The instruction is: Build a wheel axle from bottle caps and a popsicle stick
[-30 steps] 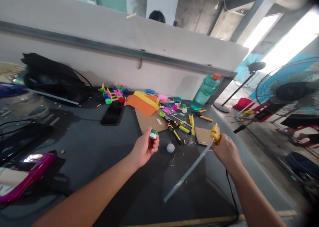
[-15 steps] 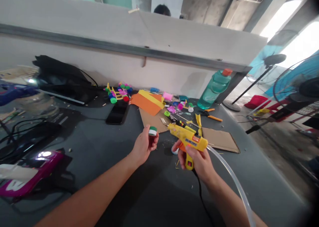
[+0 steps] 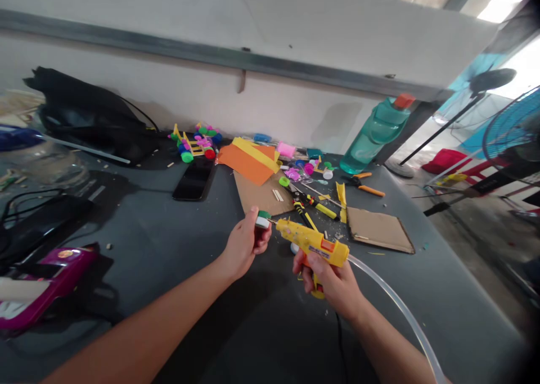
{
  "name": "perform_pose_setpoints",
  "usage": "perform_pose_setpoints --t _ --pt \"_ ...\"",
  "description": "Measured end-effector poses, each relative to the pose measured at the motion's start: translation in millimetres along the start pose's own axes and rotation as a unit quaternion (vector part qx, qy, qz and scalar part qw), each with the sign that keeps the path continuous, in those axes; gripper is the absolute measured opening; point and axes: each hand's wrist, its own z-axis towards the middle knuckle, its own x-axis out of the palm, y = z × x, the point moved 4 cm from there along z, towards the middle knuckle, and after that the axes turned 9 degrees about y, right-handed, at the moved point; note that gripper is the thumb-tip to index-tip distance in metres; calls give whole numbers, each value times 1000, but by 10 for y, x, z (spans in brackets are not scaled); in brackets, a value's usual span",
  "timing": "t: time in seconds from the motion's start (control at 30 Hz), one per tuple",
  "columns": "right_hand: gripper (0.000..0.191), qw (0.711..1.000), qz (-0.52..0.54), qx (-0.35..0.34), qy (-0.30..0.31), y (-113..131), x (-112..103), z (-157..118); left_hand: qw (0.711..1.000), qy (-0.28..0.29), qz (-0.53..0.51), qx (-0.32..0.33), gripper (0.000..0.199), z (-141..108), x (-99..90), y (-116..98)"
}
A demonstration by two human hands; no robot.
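My left hand point(image 3: 242, 246) is closed on a small green and white bottle cap point(image 3: 263, 220), pinched near the fingertips. In my right hand point(image 3: 327, 274) is a yellow hot glue gun point(image 3: 310, 239), its long clear glue stick point(image 3: 392, 294) curving out of the back. The gun's metal nozzle points left and is at the cap's right side; whether they touch I cannot tell. Below the gun, a pale round piece point(image 3: 294, 248) lies on the table, partly hidden by my right fingers. Beyond my hands lies a cardboard sheet point(image 3: 253, 195) with short white sticks point(image 3: 277, 195).
Orange paper point(image 3: 244, 165), a phone point(image 3: 194, 180) and colourful small assemblies point(image 3: 196, 145) lie at the back. Pliers point(image 3: 304, 214), orange-handled cutters point(image 3: 367, 187), cardboard point(image 3: 379, 229) and a teal bottle point(image 3: 375, 136) stand or lie right. A magenta device point(image 3: 63, 277) is at left.
The glue gun has moved left and its nozzle is now at the cap. My left hand has shifted slightly right with the cap. The camera view has tilted down.
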Motion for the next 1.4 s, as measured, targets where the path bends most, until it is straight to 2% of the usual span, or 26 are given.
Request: perform_pose_setpoints --t 0.2,0.53,1.1,1.4 --pt "51 996 -88 -2 -4 -31 -26 19 1000 1 23 10 47 -18 18 -17" --pt "51 991 -136 2 -12 -40 -35 21 1000 3 20 13 46 -25 29 -20" --pt "51 988 -155 3 -27 -22 -45 25 1000 -2 11 -7 45 -35 51 -24" --pt "50 988 -150 5 -33 -42 -57 26 1000 21 3 -18 44 -47 60 -46"
